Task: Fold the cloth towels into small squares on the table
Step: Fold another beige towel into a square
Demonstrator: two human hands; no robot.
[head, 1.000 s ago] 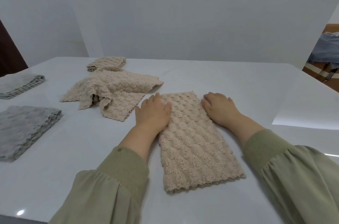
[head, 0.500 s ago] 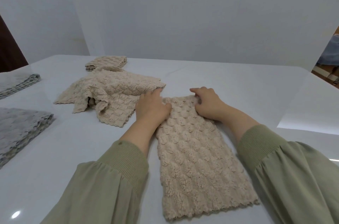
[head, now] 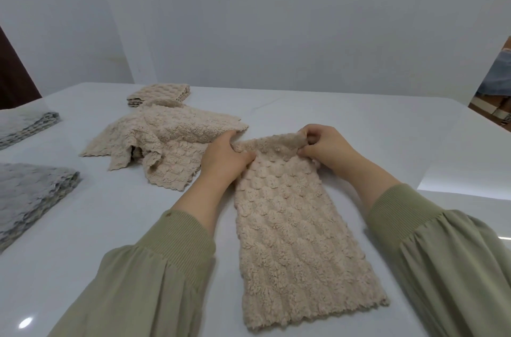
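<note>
Towel [head: 298, 226], L hand [head: 224, 162], R hand [head: 329, 150] pinching edge

One table [head: 359, 129] carries three lots of beige cloth: one long beige towel [head: 298, 226], one crumpled beige heap [head: 166, 140] whose towel count cannot be told, and one folded beige square [head: 160, 93] by the far edge. Two grey piles lie along the left edge: the near grey stack [head: 30, 195] and the far grey stack [head: 27, 126]. Two hands: the left hand [head: 224, 162] and the right hand [head: 329, 148].
</note>
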